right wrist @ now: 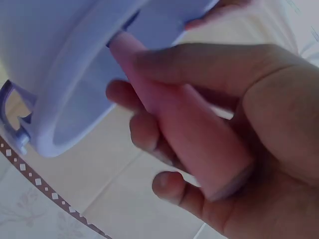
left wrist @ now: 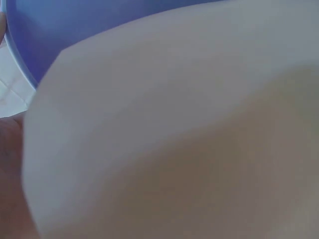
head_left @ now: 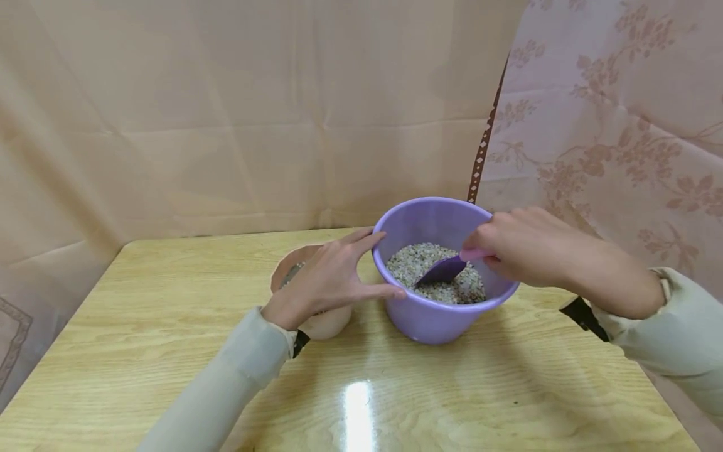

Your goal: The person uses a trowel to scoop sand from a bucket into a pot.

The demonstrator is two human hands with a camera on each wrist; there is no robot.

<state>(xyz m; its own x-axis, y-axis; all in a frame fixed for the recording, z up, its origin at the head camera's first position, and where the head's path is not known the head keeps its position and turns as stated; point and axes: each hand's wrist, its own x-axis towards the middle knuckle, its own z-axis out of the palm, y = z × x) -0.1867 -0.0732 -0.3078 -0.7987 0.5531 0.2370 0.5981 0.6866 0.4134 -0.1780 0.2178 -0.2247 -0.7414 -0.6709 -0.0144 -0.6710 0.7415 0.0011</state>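
Note:
A lilac bucket (head_left: pixel 426 323) stands on the table, partly filled with speckled gravel-like grains (head_left: pixel 418 260). Inside it, the dark purple blade of a scoop (head_left: pixel 443 270) dips into the grains. My right hand (head_left: pixel 525 245) grips the scoop's pink handle (right wrist: pixel 184 127), fingers curled round it in the right wrist view. At the bucket's left rim my left hand (head_left: pixel 333 270) rests with thumb and fingers spread, their tips touching the rim. Under that hand is a cream pot (head_left: pixel 327 325) with similar grains inside, partly hidden by the hand. A blurred pale surface (left wrist: pixel 149 124) fills most of the left wrist view.
The light wood table (head_left: pixel 169 326) ends at a beige curtain (head_left: pixel 254 125) behind. A flowered cloth (head_left: pixel 615 113) hangs at the right. One small dark speck (head_left: pixel 515 402) lies on the table toward the front right.

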